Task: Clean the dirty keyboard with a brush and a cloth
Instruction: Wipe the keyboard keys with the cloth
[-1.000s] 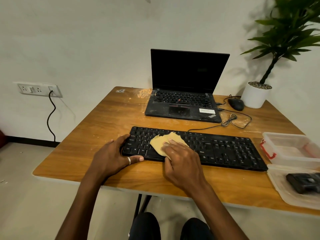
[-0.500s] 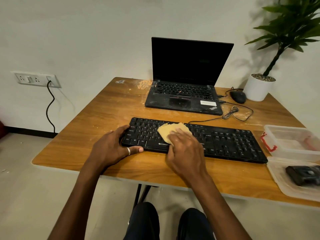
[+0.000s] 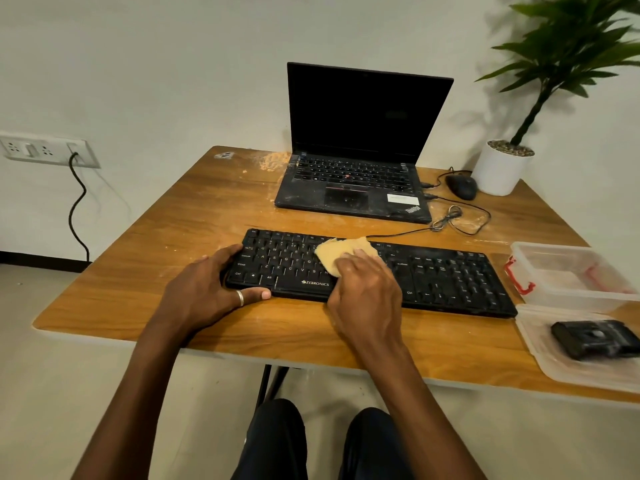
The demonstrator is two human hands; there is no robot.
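Black, long and made of plastic, the keyboard [image 3: 450, 277] is laid flat near the front edge of the brown wooden table [image 3: 194, 216], with its cable led off toward one o'clock. A soft, bunched pale-yellow cloth [image 3: 341, 252] is pressed onto the keys just left of the board's middle by the right hand [image 3: 367, 294], whose fingers are bent over the cloth and clamp it against the keycaps. At the nine o'clock end the left hand [image 3: 204, 289] is clamped on the corner, with the fingers curled over the top and the thumb laid along the front edge, so the board is braced. The wiping step is judged to be in hand; the stretch toward three o'clock, where pale specks seem to lie, appears not yet covered. The step would be done well if the cloth were drawn along the rows in short, overlapping strokes. Light pressure should be used so that grit is lifted rather than pushed into the gaps. At twelve o'clock an open black laptop [image 3: 356, 181] is stood, dusty on its deck. A black mouse [image 3: 462, 187] and a white plant pot [image 3: 498, 174] are set at two o'clock, and a clear plastic box [image 3: 581, 299] at three. Its lid [image 3: 540, 341], at four o'clock, bears a black object [image 3: 595, 339] that cannot be identified.
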